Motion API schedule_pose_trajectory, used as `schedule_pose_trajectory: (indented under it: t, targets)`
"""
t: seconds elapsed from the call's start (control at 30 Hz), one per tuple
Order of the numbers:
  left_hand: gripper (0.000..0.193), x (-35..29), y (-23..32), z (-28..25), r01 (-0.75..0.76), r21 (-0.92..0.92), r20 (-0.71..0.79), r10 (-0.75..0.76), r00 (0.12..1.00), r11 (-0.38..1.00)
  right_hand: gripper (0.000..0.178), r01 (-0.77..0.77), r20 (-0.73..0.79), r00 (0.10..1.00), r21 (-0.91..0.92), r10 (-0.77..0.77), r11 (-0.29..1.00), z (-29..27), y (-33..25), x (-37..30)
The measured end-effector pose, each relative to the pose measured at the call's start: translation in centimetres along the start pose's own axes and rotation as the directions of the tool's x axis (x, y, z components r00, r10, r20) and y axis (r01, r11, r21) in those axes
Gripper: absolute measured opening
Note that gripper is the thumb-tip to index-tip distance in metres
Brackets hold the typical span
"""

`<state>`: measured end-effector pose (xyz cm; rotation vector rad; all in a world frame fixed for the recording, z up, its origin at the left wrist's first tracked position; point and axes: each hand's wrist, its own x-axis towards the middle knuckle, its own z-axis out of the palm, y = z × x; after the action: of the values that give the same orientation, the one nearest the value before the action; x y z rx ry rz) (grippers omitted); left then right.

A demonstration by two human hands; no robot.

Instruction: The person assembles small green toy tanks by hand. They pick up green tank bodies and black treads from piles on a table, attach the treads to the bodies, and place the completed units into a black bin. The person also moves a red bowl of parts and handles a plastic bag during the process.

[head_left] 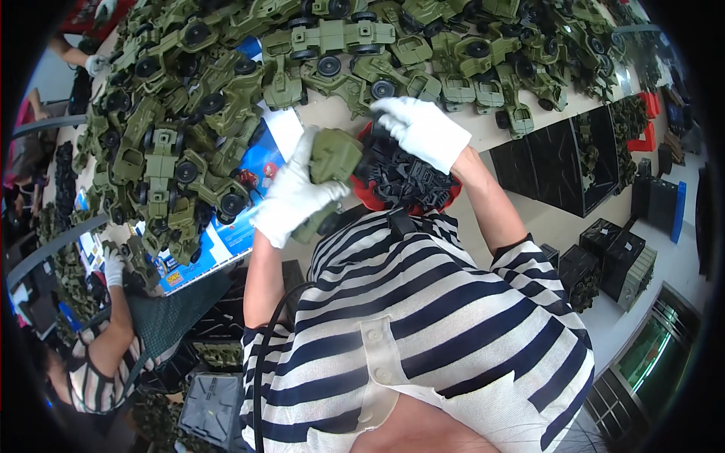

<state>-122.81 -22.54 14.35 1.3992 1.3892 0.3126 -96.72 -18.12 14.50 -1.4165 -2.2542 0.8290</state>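
Observation:
My white-gloved left hand [296, 192] is closed around a green toy truck [337, 155], holding it tilted over the near edge of the table, in front of my chest. Part of the truck's body shows below my palm, with a black wheel. My gloved right hand [427, 130] is above a red basket [450, 198] heaped with small black plastic parts [411, 177]. Its fingers are bent together and point left toward the truck. Whatever lies between those fingertips is too small or hidden to make out.
Piles of green toy trucks [343, 36] with black wheels cover the far and left table, over a blue printed sheet [240, 235]. Black crates [540, 170] stand at right, beside a red bin [646, 138]. At left, a co-worker's gloved hand [113, 266] is among more trucks.

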Motion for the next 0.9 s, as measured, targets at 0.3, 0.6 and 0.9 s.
schedule_pose_trajectory:
  t: [0.3,0.6,0.9]
  targets:
    - [0.096,-2.1,0.9,1.1,0.123,-0.415,0.226,-0.029,0.974,0.901,0.065,-0.059,0.481,0.854,0.470,-0.200,0.881,-3.2,0.8,0.9]
    - [0.089,-2.8,2.4,1.5,-0.031,-0.619,0.184,0.183,0.966,0.785,0.046,-0.239,0.277,0.961,0.870,-0.025,0.430,0.4,0.3,-0.9]
    - [0.074,-3.0,3.7,1.4,0.027,-0.650,0.144,0.088,0.986,0.760,0.059,-0.253,0.256,0.966,0.963,-0.023,0.096,2.9,1.1,-1.6]
